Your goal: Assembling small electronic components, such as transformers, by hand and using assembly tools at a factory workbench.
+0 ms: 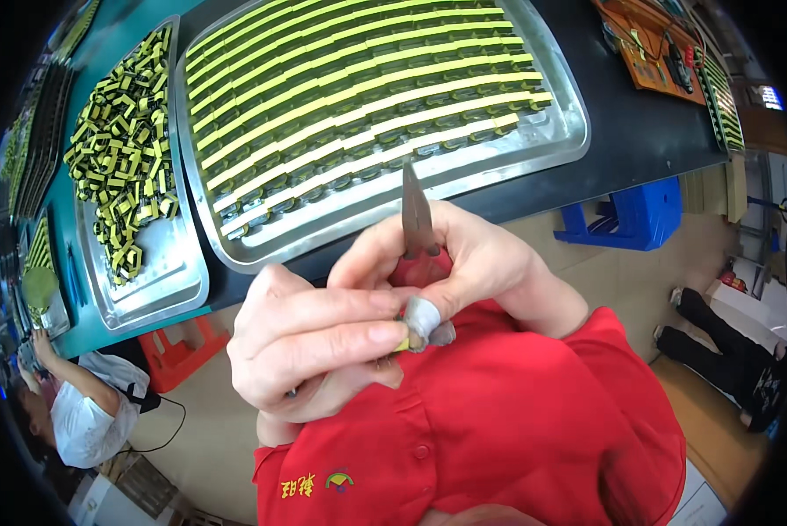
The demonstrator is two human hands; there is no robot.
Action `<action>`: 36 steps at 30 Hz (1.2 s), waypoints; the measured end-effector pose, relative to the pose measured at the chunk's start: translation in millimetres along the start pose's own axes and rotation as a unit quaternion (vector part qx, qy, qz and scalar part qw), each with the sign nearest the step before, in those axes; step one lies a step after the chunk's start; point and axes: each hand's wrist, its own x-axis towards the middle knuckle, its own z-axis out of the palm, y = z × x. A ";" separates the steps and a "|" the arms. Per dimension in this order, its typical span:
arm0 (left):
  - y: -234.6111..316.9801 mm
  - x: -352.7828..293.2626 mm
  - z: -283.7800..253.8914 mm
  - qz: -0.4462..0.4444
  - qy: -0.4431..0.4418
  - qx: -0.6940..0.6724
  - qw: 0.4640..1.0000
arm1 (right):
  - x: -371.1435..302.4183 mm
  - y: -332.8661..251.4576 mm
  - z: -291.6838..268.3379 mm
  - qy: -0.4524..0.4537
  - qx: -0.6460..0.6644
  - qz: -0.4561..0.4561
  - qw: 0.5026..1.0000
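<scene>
My right hand is closed round red-handled pliers, their dark pointed jaws directed away from me toward the large tray. White tape wraps a fingertip of that hand. My left hand pinches a small yellow part right beside the taped fingertip; fingers cover most of it. Both hands meet in front of my red shirt, just off the near table edge. Past them, a large metal tray carries rows of small yellow-and-black parts.
Left of it, a narrower metal tray holds a loose heap of similar parts. An orange box with tools lies at the far right. Blue and red stools stand below the table. Another person works at left; someone stands at right.
</scene>
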 end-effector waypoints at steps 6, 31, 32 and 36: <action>4.3 -1.3 -1.0 -0.022 -0.010 -0.009 1.000 | 4.6 7.9 -10.0 -0.067 -0.025 0.052 0.996; -32.9 8.5 61.7 -0.338 0.088 -0.480 0.805 | -45.9 9.6 -16.7 0.143 0.087 -0.033 0.985; -33.3 9.0 61.9 -0.334 0.090 -0.482 0.805 | -47.9 9.9 -20.1 0.148 0.086 -0.016 0.985; -36.7 9.1 60.9 -0.321 0.073 -0.496 0.804 | -48.4 8.4 -22.9 0.150 0.084 -0.007 0.985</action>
